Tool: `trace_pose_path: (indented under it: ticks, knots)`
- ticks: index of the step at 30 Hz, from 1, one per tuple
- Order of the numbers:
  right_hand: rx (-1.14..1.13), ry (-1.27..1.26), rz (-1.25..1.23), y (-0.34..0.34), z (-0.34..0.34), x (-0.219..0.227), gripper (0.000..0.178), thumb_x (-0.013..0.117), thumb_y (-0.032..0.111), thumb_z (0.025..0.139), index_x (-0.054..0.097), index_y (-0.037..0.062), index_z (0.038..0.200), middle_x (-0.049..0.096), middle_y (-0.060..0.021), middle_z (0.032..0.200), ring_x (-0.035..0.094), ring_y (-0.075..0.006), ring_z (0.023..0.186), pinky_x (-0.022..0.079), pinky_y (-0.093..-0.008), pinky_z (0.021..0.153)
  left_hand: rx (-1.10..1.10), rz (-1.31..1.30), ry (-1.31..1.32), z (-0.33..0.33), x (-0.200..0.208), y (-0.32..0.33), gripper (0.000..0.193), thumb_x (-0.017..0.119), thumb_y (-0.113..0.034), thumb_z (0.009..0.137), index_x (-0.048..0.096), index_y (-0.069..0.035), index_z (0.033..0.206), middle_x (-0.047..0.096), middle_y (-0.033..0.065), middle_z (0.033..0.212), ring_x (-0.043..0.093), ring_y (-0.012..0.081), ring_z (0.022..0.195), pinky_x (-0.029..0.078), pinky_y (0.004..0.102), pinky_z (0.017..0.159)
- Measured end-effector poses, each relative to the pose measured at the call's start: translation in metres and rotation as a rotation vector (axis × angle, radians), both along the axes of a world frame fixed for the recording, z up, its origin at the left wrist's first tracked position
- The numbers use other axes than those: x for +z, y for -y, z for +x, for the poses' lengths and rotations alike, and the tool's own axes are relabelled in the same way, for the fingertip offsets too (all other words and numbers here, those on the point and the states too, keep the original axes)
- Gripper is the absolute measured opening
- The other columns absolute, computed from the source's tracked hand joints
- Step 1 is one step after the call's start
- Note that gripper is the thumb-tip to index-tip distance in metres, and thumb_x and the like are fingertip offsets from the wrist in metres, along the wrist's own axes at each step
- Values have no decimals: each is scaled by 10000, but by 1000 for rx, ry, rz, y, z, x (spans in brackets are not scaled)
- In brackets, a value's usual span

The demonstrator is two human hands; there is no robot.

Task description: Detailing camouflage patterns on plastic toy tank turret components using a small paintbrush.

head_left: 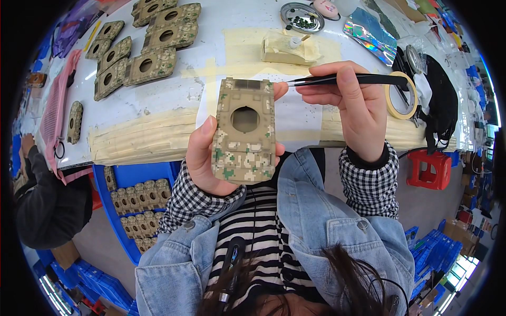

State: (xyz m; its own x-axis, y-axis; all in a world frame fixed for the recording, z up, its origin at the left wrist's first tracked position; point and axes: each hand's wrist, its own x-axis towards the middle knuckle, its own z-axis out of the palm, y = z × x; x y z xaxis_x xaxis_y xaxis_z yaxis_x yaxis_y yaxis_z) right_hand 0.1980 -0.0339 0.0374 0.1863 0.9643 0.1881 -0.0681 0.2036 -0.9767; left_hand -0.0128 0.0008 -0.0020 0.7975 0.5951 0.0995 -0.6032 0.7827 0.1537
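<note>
Camouflaged hull (245,139), partly hiding the left hand (203,160); tips of the black tweezers (379,78), too fine to resolve; dark pieces (304,22) in the dish (295,10), too small to identify.

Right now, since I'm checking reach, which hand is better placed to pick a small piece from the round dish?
Probably the right hand: it holds the black tweezers and looks nearer the round dish. The left hand is occupied, gripping the camouflage hull.

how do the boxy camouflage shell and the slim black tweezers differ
The boxy tan-and-green camouflage shell is broad; the slim black tweezers are narrow. The shell's length runs up the picture; the tweezers' runs across. The left hand holds the shell, the right hand the tweezers. Both are hand-held.
</note>
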Motion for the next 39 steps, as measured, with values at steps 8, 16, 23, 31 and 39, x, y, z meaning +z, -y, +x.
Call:
trace_pose_path:
  ticks: [8,16,23,31,39]
  knots:
    - [-108,-86,61,1,-17,-5,385,399,258,992,568,-87,974,632,-162,893,672,-227,817,575,-298,739,21,65,64,6,-1,3,743,409,-427,924,89,8,1433,52,175,1512,574,368,1055,530,434,855]
    - [-136,-104,68,0,-22,-6,407,367,261,1000,561,-94,964,635,-187,886,675,-243,807,580,-305,733,4,62,77,5,0,6,791,442,-433,910,57,18,1433,-10,138,1523,547,368,1085,533,436,837]
    - [-140,-102,74,-2,-25,-6,411,369,267,999,561,-95,962,634,-185,878,675,-245,806,580,-307,730,10,87,152,7,-3,4,811,458,-419,905,27,24,1431,-31,130,1522,532,375,1105,539,445,821]
    - [-140,-104,71,-3,-25,-7,419,373,276,998,563,-95,962,634,-186,872,674,-244,808,580,-306,732,36,247,27,4,0,1,814,452,-421,915,5,28,1427,-11,131,1520,528,376,1108,543,448,814]
    - [-111,-19,45,-3,-23,-7,431,293,272,1014,523,-91,986,624,-196,897,669,-305,857,576,-362,754,46,235,37,5,0,2,820,466,-417,910,11,26,1428,-7,129,1520,530,373,1106,546,442,807]
